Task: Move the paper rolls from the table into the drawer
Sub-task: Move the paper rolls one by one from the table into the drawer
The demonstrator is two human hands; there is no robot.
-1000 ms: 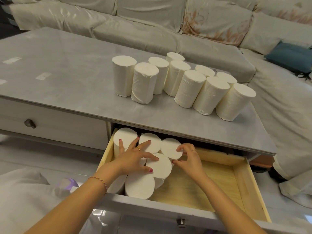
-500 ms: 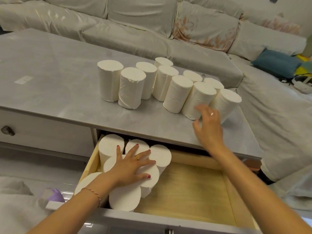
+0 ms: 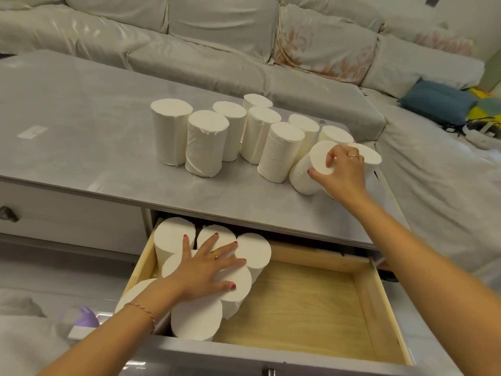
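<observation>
Head view, right hand (image 3: 342, 172) hiding tilted roll's (image 3: 306, 172) side, drawer (image 3: 379, 316) front cropped

right hand (image 3: 342, 172) — grip on tilted roll (image 3: 311, 169) | left hand (image 3: 202, 270) flat on drawer rolls (image 3: 252, 253)

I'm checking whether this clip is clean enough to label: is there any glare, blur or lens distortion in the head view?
Head view: sharp overall, no motion blur on the right hand gripping a white paper roll or the left hand; soft window glare streaks the glossy grey tabletop; wide-angle bending curves the wooden drawer and table edges; lighting is even, shadows faint.
</observation>
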